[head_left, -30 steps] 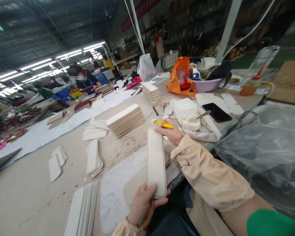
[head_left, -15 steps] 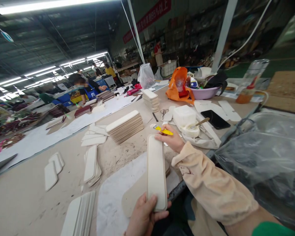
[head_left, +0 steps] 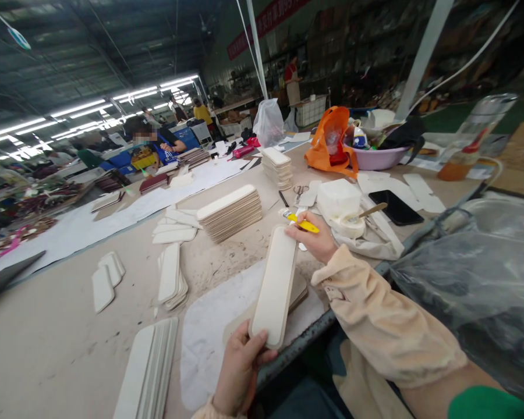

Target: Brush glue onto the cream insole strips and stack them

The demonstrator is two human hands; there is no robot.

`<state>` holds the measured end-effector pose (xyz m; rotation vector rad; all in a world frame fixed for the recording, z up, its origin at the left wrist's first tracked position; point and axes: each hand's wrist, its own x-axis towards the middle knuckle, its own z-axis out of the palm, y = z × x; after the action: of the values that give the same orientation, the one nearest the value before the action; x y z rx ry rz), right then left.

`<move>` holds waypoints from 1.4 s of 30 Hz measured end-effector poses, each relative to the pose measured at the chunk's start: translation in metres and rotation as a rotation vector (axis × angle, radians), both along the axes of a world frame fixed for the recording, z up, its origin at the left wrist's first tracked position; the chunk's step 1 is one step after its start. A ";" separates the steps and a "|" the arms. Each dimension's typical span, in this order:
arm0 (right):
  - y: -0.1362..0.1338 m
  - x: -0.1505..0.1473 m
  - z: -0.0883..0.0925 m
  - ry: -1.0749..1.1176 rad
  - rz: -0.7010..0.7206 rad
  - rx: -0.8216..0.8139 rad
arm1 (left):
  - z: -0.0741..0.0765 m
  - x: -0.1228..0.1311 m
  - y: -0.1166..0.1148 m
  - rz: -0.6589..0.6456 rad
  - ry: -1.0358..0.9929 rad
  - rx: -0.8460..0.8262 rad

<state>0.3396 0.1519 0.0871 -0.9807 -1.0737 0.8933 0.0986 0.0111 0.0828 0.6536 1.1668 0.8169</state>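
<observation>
A long off-white panel with rounded corners slants in front of me, raised over the table's near edge. My left hand is closed on its lower end, thumb on top. At the upper end my right hand pinches the panel's edge and also grips a small brush with a yellow handle, bristles pointing left. Beneath the panel, more beige pieces lie on a white sheet, partly hidden.
Stacks of similar panels stand on the table, with another pile at the near left. To the right are a white tub, a black phone, scissors, an orange bag and a purple basin. A co-worker sits farther back.
The panel has tilted, its top leaning farther right and its lower end shifting left and up with my left hand. Both hands keep their holds. The view has shifted slightly.
</observation>
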 end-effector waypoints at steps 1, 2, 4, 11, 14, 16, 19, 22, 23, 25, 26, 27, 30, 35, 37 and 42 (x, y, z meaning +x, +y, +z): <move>0.000 -0.001 0.000 -0.009 -0.004 0.008 | 0.000 -0.002 0.000 0.002 0.022 0.010; 0.000 -0.002 -0.001 -0.017 -0.008 0.012 | -0.001 -0.004 0.001 0.002 0.040 0.017; 0.000 -0.004 0.000 -0.036 -0.016 0.011 | -0.003 -0.007 0.001 0.010 0.064 0.029; -0.004 -0.009 0.001 -0.046 -0.043 0.008 | -0.004 -0.018 0.004 0.034 0.070 0.092; 0.000 -0.009 -0.001 -0.072 -0.074 0.003 | 0.003 -0.028 0.019 0.051 0.076 0.104; 0.008 -0.009 0.001 -0.097 -0.094 0.005 | 0.013 -0.038 0.038 0.050 0.092 0.149; 0.033 -0.011 0.013 -0.142 -0.139 0.035 | 0.035 -0.054 0.085 0.070 0.178 0.259; 0.076 -0.015 0.027 -0.244 -0.222 0.072 | 0.059 -0.066 0.148 0.129 0.267 0.343; 0.093 -0.016 0.031 -0.285 -0.255 0.081 | 0.066 -0.069 0.171 0.144 0.289 0.359; 0.130 -0.020 0.036 -0.356 -0.307 0.089 | 0.077 -0.073 0.214 0.172 0.341 0.393; 0.147 -0.022 0.037 -0.386 -0.327 0.086 | 0.081 -0.074 0.234 0.184 0.373 0.410; 0.164 -0.024 0.038 -0.412 -0.348 0.076 | 0.084 -0.075 0.253 0.195 0.408 0.426; 0.204 -0.032 0.039 -0.484 -0.419 0.027 | 0.088 -0.076 0.297 0.217 0.526 0.457; 0.242 -0.040 0.032 -0.643 -0.479 0.016 | 0.080 -0.077 0.345 0.284 0.712 0.472; 0.251 -0.041 0.029 -0.699 -0.469 0.019 | 0.075 -0.079 0.357 0.308 0.782 0.473; 0.267 -0.043 0.020 -0.812 -0.496 -0.065 | 0.058 -0.085 0.374 0.271 0.927 0.491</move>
<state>0.2971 0.4188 0.1076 -1.6408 -1.3721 0.0955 0.0133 0.3850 0.1411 1.3886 1.9373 1.0836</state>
